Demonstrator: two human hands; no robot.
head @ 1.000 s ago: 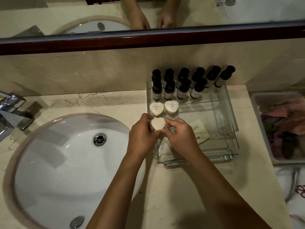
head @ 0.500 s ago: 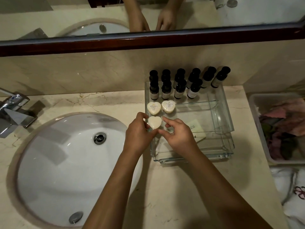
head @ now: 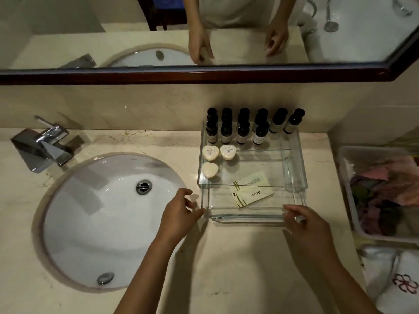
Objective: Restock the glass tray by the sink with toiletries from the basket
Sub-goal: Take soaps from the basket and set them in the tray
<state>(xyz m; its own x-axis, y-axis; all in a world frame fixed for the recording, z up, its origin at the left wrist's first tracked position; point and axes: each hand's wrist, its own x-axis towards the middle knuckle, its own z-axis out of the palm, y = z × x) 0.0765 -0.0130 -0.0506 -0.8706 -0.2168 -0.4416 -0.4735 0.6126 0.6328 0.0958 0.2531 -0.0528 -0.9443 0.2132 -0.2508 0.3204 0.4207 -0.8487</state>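
Glass tray (head: 260,165), centre right, holding bottles (head: 242,133) and heart soaps (head: 210,169), apparently being squared: left hand (head: 181,211) loosely open by its lower-left corner, right hand (head: 305,225) at its lower-right corner, grip unclear; next move likely needs a reach right to the basket (head: 347,189)

Nothing is sharp enough to be read. Small print is seen on two heart-shaped soaps (head: 210,152) left of centre, on the bottles' (head: 258,137) pale labels above them, on the card (head: 251,192) at centre, and as a tiny mark on the sink's (head: 134,158) upper rim.
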